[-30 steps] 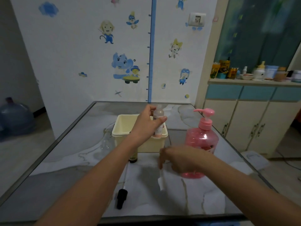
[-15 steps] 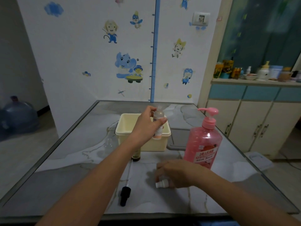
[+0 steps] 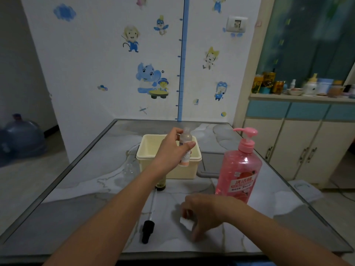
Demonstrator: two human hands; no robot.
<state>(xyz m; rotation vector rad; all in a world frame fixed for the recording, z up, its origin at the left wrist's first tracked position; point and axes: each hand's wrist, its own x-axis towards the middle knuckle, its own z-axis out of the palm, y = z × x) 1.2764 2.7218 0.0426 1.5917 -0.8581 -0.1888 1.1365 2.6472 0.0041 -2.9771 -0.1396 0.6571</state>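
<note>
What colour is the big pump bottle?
Pink: the pump bottle shows best in the head view.

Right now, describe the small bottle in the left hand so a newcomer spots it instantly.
On the grey marbled table stands a cream plastic tub. Seen against it, the left hand grips a small clear plastic bottle with a peach lower half. It is far smaller than the pink pump bottle to its right, and the only one held in the air.

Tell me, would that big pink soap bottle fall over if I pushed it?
Probably not easily: the pink soap bottle looks nearly full, so likely heavy. Pushed high at the pump, it might tip, being tall. Its smooth plastic could feel slippery.
</note>
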